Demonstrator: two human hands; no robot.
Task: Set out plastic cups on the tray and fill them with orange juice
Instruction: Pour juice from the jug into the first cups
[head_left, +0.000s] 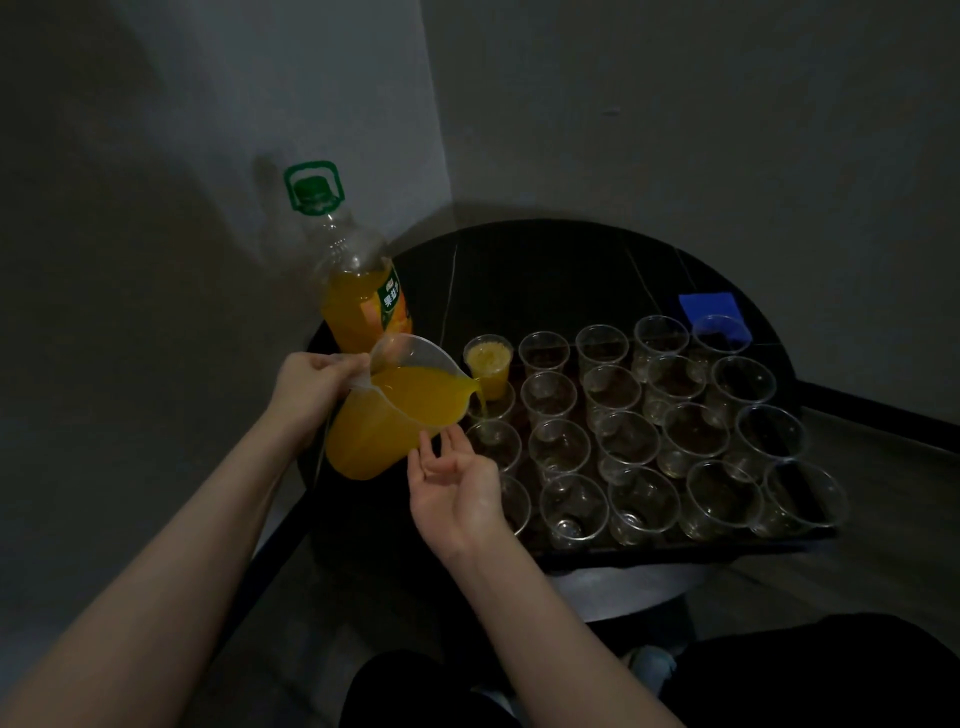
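Note:
My left hand (311, 384) grips the handle of a clear plastic jug (395, 410) of orange juice, tilted right. A thin stream runs from its spout into a cup (493, 408) in the tray's left column. My right hand (452, 483) is palm up, fingers relaxed, with fingertips touching the jug's underside. One full cup (488, 364) stands at the far left corner. Several empty clear cups (644, 441) stand in rows on the dark tray (675, 553). A large juice bottle (358, 291) with a green cap stands behind the jug.
The tray sits on a round black table (545, 270) in a wall corner. A blue square (711, 309) lies at the table's far right, behind the cups. My dark-clothed legs (779, 675) are below the table edge.

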